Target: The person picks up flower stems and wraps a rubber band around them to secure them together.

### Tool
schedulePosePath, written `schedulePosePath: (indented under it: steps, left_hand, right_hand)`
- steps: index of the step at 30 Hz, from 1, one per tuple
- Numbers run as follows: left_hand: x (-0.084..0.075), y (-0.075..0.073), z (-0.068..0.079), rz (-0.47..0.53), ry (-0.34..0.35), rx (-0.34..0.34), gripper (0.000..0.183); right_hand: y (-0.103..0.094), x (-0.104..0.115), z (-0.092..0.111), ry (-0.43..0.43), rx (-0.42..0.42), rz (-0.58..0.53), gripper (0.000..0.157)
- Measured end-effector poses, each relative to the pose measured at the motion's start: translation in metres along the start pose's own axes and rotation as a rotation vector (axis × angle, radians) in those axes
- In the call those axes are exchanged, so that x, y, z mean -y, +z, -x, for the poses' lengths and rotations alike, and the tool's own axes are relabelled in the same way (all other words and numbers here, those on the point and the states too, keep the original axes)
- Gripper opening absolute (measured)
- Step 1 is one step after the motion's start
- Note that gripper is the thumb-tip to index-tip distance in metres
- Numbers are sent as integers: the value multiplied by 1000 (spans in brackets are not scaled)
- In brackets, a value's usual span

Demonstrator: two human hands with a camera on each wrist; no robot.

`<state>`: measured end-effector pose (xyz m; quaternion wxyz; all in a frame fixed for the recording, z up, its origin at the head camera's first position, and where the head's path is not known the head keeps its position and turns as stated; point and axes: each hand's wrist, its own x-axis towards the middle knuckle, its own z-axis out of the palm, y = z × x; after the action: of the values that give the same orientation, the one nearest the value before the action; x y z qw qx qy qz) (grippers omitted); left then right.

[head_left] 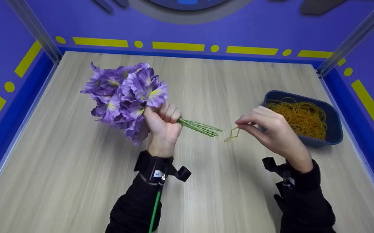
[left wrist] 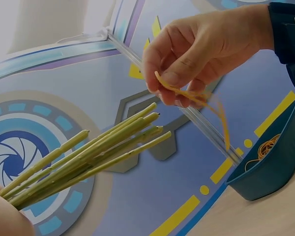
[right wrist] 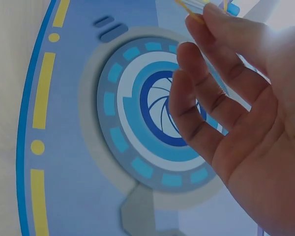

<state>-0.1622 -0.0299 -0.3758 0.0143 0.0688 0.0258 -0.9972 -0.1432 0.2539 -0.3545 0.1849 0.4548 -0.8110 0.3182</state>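
My left hand [head_left: 165,124] grips a bunch of purple artificial flowers [head_left: 125,94] by the stems, just below the blooms. The green stems [head_left: 200,127] stick out to the right of the fist, and in the left wrist view their cut ends [left wrist: 113,147] point up and right. Between thumb and forefinger, my right hand [head_left: 271,129] pinches a thin yellow rubber band [head_left: 234,134], which dangles a short way right of the stem ends without touching them. In the right wrist view the other right fingers [right wrist: 191,98] are loosely bent, and only a bit of the band [right wrist: 191,11] shows.
A dark blue tub [head_left: 334,129] holding a heap of yellow rubber bands [head_left: 303,118] stands on the wooden table [head_left: 206,194], behind and right of my right hand. Blue panels [head_left: 187,32] with yellow marks wall the table's back and sides.
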Motion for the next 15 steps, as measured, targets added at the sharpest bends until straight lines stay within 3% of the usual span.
schedulePosePath:
  steps: [5, 12, 15]
  left_hand:
    - [2, 0, 1, -13, -5, -14, 31]
    - [5, -1, 2, -13, -23, -14, 28]
    - [7, -2, 2, -11, -41, 2, 28]
  right_hand:
    - [4, 4, -3, -29, -30, -35, 11]
    - [7, 9, -5, -51, -39, -48, 33]
    - [10, 10, -6, -51, -42, -42, 31]
